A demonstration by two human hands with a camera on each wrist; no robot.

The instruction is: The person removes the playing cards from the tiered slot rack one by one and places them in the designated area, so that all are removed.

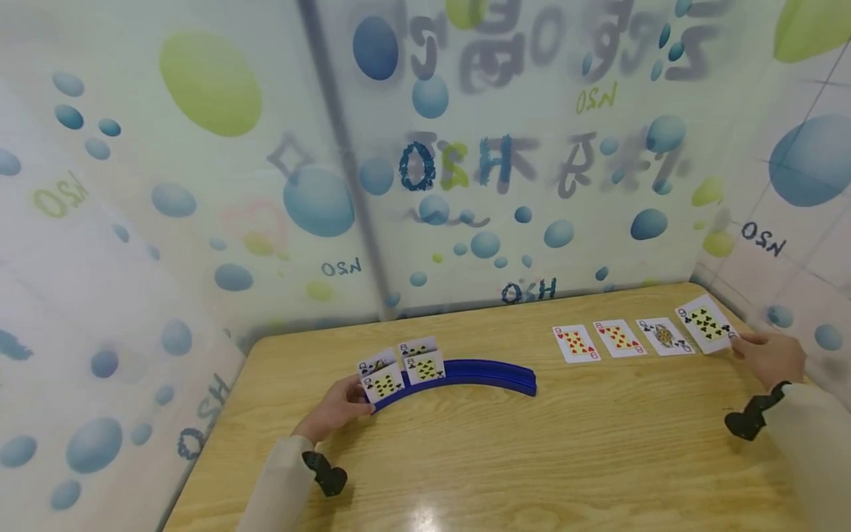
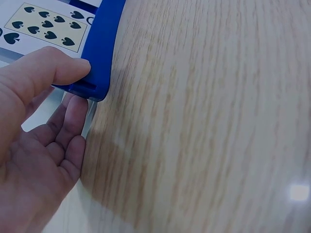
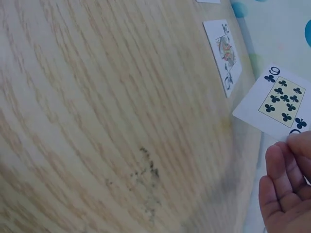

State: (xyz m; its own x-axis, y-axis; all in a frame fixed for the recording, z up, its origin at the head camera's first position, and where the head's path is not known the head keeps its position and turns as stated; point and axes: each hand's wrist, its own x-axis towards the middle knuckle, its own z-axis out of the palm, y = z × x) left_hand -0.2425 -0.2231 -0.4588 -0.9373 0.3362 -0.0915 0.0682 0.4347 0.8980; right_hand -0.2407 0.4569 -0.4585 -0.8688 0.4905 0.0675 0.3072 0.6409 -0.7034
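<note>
My left hand (image 1: 340,405) grips the left end of a curved blue card holder (image 1: 488,372). In the left wrist view the thumb (image 2: 73,70) lies on top of that end, with fingers curled beneath it. Playing cards stand in the holder in two rows; a spade card (image 2: 46,25) is in front beside the thumb. At the far right, my right hand (image 1: 771,358) pinches a nine of clubs (image 1: 705,324) by its near corner. The right wrist view shows the card (image 3: 283,102) tilted, face toward the camera, overlapping the table edge.
Left of the held card, a queen (image 1: 665,336), an eight of hearts (image 1: 620,338) and a red nine (image 1: 576,343) lie face up in a row. The wooden table (image 1: 479,458) meets a wall (image 1: 452,244) printed with bubbles at its back edge.
</note>
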